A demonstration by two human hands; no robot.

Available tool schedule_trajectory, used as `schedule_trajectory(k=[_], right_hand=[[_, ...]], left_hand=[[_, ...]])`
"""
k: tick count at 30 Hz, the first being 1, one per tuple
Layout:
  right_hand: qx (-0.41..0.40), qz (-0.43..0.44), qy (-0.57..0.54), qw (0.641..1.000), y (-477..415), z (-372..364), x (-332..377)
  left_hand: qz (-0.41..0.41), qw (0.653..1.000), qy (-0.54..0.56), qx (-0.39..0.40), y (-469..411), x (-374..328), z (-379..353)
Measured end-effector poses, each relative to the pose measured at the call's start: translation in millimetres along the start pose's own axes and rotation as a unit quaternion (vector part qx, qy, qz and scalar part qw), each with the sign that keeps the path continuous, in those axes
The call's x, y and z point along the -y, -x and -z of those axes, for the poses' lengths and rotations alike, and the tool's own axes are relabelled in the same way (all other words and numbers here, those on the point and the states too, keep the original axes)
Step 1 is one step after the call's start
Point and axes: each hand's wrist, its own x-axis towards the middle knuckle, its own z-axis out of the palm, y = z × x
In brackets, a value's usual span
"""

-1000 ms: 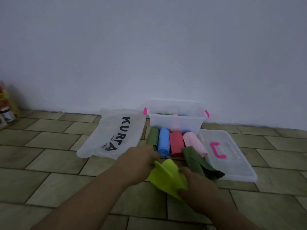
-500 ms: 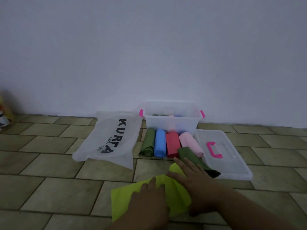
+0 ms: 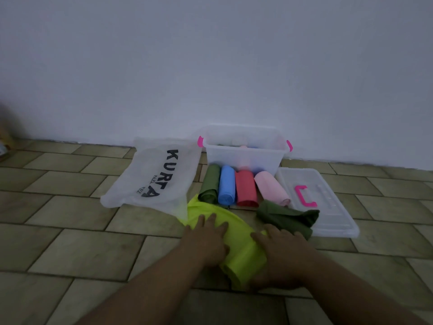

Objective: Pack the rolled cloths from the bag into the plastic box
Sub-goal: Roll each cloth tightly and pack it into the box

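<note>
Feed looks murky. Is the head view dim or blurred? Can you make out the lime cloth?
Head view: dim, bluish light, no glare; forearms and left edge soft; tile lines bow from the wide angle; lime cloth under left hand and right hand reads clearly.

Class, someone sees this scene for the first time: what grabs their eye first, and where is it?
The lime-green cloth lies on the floor nearest the camera, with the left hand and right hand flat on it. Behind it, a row of rolled cloths, green, blue, red and pink, lies before the clear plastic box. The pink-handled lid lies at right.
</note>
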Motion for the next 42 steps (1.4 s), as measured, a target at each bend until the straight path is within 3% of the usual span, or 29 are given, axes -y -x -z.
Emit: schedule_trajectory(k=[7, 15, 24, 30, 32, 37, 42], right_hand=[[-0.13, 0.14, 0.029, 0.981, 7.3, -17.0, 21.0], [-0.051, 0.215, 0.046, 0.974, 22.1, -12.6, 16.3], [0.037, 0.183, 0.047, 0.981, 22.5, 13.5, 26.7], [-0.106, 0.209, 0.017, 0.972, 43.2, -26.7, 22.8], [-0.157, 0.226, 0.052, 0.96, 46.4, -35.5, 16.7], [-0.113, 0.219, 0.081, 0.966, 42.6, -27.2, 13.6], [-0.06, 0.19, 0.023, 0.98, 44.7, -7.7, 14.4]], left_hand=[[-0.081, 0.996, -0.013, -0.038, -9.5, -6.1, 2.1], [-0.149, 0.986, -0.056, 0.04, -1.7, -8.5, -21.6], [-0.136, 0.986, -0.074, 0.066, -8.2, -8.2, -17.8], [-0.136, 0.986, -0.072, 0.062, -9.3, -7.9, -20.6], [-0.134, 0.987, -0.069, 0.062, -9.9, -8.5, -20.8], [-0.129, 0.987, -0.077, 0.063, -11.4, -8.6, -20.2], [-0.123, 0.988, -0.07, 0.068, -11.2, -9.9, -18.3]])
